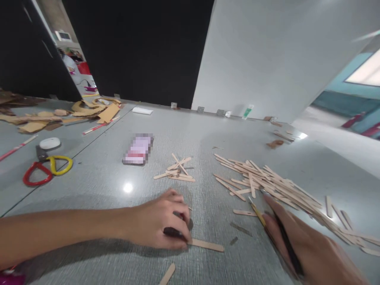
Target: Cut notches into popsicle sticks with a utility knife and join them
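My left hand (166, 221) is closed low over the table, its fingertips pressing on one end of a wooden craft stick (208, 245) that lies flat and points right. A dark, rounded object (173, 232) shows between its fingers; I cannot make out its kind. My right hand (314, 245), smeared by motion, grips a slim yellow-and-black tool (261, 217) with a pale tip pointing up and left. Near that tip lies another craft stick (243, 213). The stick pile (276, 184) spreads just beyond my right hand.
A smaller stick heap (178, 170) lies mid-table, with a phone (139, 148) to its left. Red-and-yellow-handled scissors (47, 168), a white mouse-like object (50, 143) and cardboard scraps (95, 111) are at left. One stick (168, 274) lies at the near edge. A black-and-white panel (243, 51) rises behind.
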`<move>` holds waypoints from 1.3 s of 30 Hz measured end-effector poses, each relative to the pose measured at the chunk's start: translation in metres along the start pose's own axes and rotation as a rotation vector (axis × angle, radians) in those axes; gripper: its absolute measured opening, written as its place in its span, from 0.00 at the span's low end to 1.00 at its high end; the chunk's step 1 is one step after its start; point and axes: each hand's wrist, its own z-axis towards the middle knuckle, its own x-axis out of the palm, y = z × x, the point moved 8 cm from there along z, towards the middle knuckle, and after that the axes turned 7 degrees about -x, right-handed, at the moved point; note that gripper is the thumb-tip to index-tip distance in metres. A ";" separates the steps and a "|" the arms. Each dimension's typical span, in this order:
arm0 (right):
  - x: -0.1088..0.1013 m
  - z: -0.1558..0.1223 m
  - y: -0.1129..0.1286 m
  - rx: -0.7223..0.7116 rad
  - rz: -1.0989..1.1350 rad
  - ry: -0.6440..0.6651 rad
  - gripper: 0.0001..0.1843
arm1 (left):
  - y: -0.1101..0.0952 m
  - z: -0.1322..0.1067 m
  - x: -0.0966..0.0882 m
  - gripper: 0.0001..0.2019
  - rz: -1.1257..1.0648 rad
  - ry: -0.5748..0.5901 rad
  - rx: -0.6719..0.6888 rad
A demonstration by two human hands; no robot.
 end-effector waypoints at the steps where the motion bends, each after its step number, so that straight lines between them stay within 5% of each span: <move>1: 0.003 0.000 0.001 -0.029 0.007 0.043 0.17 | -0.003 0.000 0.000 0.07 0.010 0.002 0.018; 6: 0.024 -0.006 0.022 0.029 0.291 0.152 0.18 | -0.020 -0.005 -0.001 0.16 0.079 0.036 0.162; 10: 0.061 -0.005 0.059 0.136 0.556 0.482 0.24 | -0.022 -0.008 0.002 0.11 0.219 0.033 0.190; 13: 0.076 0.002 0.075 0.267 0.753 0.562 0.12 | -0.020 -0.008 0.004 0.09 0.248 0.042 0.174; 18: 0.086 0.014 0.090 0.181 0.768 0.559 0.17 | -0.018 -0.008 0.006 0.06 0.266 0.063 0.162; 23: 0.101 0.006 0.090 0.270 0.864 0.654 0.15 | -0.017 -0.007 0.006 0.05 0.251 0.078 0.146; 30: 0.054 0.036 0.047 0.303 0.831 0.311 0.24 | -0.017 -0.004 0.001 0.11 0.170 0.083 0.095; 34: 0.057 0.034 0.061 0.230 0.831 0.442 0.16 | -0.019 -0.004 -0.003 0.12 0.184 0.037 0.099; 39: 0.094 0.003 0.084 0.262 0.897 0.647 0.20 | -0.025 -0.009 0.008 0.15 0.252 0.135 0.210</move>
